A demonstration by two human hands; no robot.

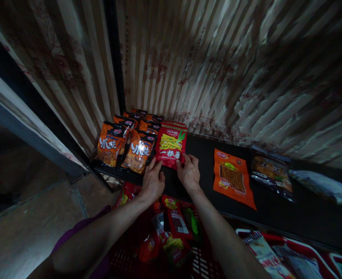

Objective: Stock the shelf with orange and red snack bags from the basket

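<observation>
A red snack bag with yellow strips and green leaves printed on it stands nearly upright on the black shelf. My left hand pinches its lower left corner. At the lower right corner, the fingers of my right hand are closed on the bag's edge. Just left of it, orange-and-black snack bags stand in two rows, touching or nearly touching the red one.
Farther right on the shelf lie a flat orange snack bag, a dark snack bag and a pale packet. Below my arms sits a red basket with several red bags inside. Another red-and-white basket stands lower right. Corrugated sheeting backs the shelf.
</observation>
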